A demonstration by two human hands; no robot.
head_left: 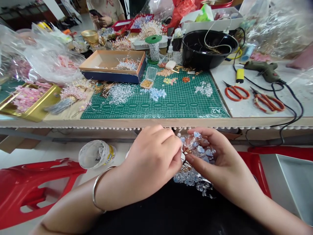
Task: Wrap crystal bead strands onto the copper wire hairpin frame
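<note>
In front of my lap, my right hand [223, 158] holds a beaded hair ornament [200, 150] with pale blue flowers, clear beads and some gold-coloured wire. Its thumb and fingers are closed round the piece, and more blue and clear beads hang below the thumb. My left hand [153, 160], with a silver bangle on the wrist, is closed in a pinch at the ornament's left side. Whatever its fingertips grip is hidden behind the knuckles. Both hands are beyond the table's near edge, above the dark clothing on my lap.
On the green cutting mat [151, 111] lie clear beads [122, 93], blue flowers [157, 94] and a small box of gold beads [146, 84]. Orange-handled scissors [236, 93], pliers [269, 102] and a glue gun [265, 70] lie right. A black bowl [195, 58] stands behind; across the table is a person [107, 13].
</note>
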